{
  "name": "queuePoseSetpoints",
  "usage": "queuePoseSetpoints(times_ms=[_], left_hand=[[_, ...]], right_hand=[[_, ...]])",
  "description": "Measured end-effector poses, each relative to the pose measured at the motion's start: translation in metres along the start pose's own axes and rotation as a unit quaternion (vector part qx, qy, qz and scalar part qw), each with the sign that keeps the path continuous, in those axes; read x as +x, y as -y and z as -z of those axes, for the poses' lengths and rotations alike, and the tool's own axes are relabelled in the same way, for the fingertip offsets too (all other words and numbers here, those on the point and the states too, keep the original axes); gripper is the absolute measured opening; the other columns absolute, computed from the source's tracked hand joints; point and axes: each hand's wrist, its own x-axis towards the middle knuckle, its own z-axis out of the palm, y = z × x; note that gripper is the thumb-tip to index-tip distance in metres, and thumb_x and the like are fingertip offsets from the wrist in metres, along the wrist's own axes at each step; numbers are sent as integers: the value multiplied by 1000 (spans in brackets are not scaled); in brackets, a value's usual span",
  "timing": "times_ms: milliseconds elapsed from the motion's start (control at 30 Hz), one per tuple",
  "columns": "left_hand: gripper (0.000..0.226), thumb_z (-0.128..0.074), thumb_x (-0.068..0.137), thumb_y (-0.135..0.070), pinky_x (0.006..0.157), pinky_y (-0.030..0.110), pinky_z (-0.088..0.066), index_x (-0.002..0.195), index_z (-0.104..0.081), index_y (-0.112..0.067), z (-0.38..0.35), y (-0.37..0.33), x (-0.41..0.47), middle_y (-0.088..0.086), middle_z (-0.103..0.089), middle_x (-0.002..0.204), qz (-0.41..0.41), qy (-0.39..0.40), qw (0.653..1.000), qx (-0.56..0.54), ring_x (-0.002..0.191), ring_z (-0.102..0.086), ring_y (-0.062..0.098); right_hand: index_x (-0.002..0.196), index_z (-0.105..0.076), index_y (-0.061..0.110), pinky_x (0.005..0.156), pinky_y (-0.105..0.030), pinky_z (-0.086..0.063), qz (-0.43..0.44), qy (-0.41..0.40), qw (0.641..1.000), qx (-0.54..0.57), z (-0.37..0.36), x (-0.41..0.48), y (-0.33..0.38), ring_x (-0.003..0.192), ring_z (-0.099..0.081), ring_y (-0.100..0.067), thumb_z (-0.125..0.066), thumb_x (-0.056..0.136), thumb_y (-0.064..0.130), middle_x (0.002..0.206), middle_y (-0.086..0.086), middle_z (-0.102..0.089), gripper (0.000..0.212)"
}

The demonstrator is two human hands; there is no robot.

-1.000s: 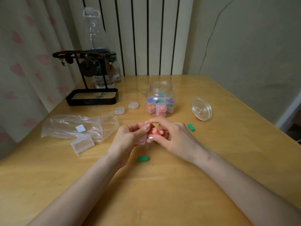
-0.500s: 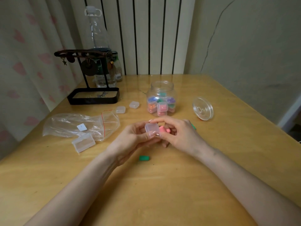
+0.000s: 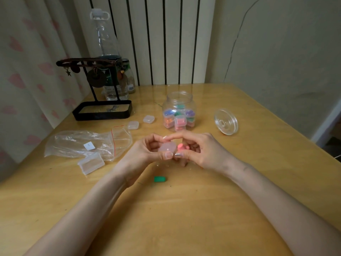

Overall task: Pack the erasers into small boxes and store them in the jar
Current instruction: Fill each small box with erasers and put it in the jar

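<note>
Small box [image 3: 167, 148] in grip of left hand [image 3: 144, 153], pink eraser [image 3: 181, 146] just beside it in grip of right hand [image 3: 202, 150].

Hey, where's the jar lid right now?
In the head view, the jar lid lies on the table, right of the open jar, beyond the right hand.

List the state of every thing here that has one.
jar: lid off, partly filled with packed boxes
jar lid: off, on table
held box: pinched by left hand, lid state unclear
pink eraser: unpacked, in right hand
green eraser: loose on table
spare boxes: shut, on table
</note>
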Motion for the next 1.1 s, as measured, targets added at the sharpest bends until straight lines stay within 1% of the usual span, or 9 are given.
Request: queuePoseSetpoints(times_ms=[200,300,500,567,667,800,967,1033,1100], left_hand=[[46,-80,58,-16,82,30,-51,100,-61,-7,-6,0,-3,9,-70,97,-10,44,990,134,87,-66,20],[41,-82,61,-18,76,21,-49,95,-64,-8,-6,0,-2,3,-70,88,-35,37,987,151,82,-63,11],[34,-76,69,-15,78,23,-52,97,-63,-1,-3,3,4,9,-69,87,-42,-18,997,57,80,-66,13],[37,-69,67,-18,80,24,-53,98,-62,2,-5,3,4,11,-69,87,-44,-33,998,42,81,-66,15],[34,-74,70,-14,78,25,-54,97,-63,3,-8,4,4,13,-69,87,-46,-43,998,29,80,-67,17],[7,-58,81,1,67,21,-53,87,-62,1,-11,0,2,9,-71,74,-51,-37,998,-3,69,-68,14],[25,-62,72,-15,70,23,-55,89,-65,2,-9,0,0,11,-71,77,-42,-24,998,-41,74,-69,19],[29,-63,71,-20,71,23,-55,90,-66,2,-8,-1,0,13,-70,81,-31,-16,999,-39,77,-68,20],[36,-64,70,-23,72,23,-56,94,-65,4,-6,0,1,14,-70,85,-17,-16,999,-37,79,-68,21]], right_hand=[[105,-67,37,64,-19,-40,5,9,999,-54,0,1,-3,66,-52,-4,-63,77,23,70,22,-59,30],[109,-63,36,61,-20,-40,15,-5,998,-56,-1,0,-3,59,-53,-5,-64,80,20,66,10,-63,33],[115,-53,36,61,-32,-51,45,-50,994,-91,-10,-2,5,57,-57,-11,-62,82,25,61,7,-55,36],[117,-50,37,60,-29,-50,56,-63,991,-107,-15,-2,6,55,-54,-6,-60,83,30,60,11,-51,36],[118,-51,33,55,-15,-38,80,-84,985,-131,-19,-4,5,52,-43,7,-58,83,35,57,21,-41,36],[122,-53,22,52,-16,-37,105,-101,976,-160,-21,-4,6,58,-40,-4,-63,83,29,62,16,-40,41],[125,-51,16,49,-16,-40,125,-92,968,-199,-22,-3,9,46,-41,-3,-54,86,33,64,17,-39,43],[126,-52,15,51,-19,-44,130,-87,968,-197,-22,-3,8,47,-50,-7,-53,86,32,66,16,-42,44],[128,-52,15,55,-18,-44,125,-81,971,-185,-20,-2,6,50,-45,-4,-55,86,28,69,17,-44,45]])
